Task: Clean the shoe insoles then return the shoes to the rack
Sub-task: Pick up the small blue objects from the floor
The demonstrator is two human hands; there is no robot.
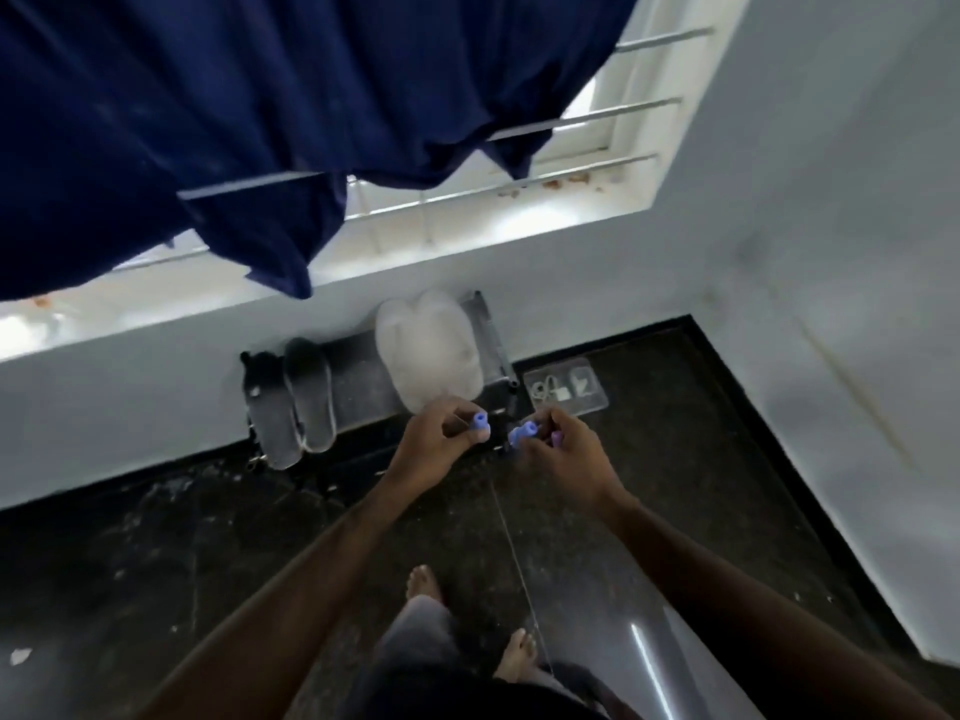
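A dark shoe rack [363, 387] stands against the wall under the window. A pair of white shoes [428, 348] sits on its right part and a pair of grey slippers [298, 402] on its left. My left hand [439, 436] pinches a small blue tube-like piece [479, 421] in front of the rack. My right hand [561, 449] pinches a second small blue piece [521, 432] close beside it. A thin thread [514, 553] runs down from my hands toward my feet.
A dark blue cloth [208, 122] hangs from window bars overhead. A clear flat packet [566, 389] lies on the dark floor right of the rack. White walls close in on the right. My bare feet [426, 584] stand below my hands.
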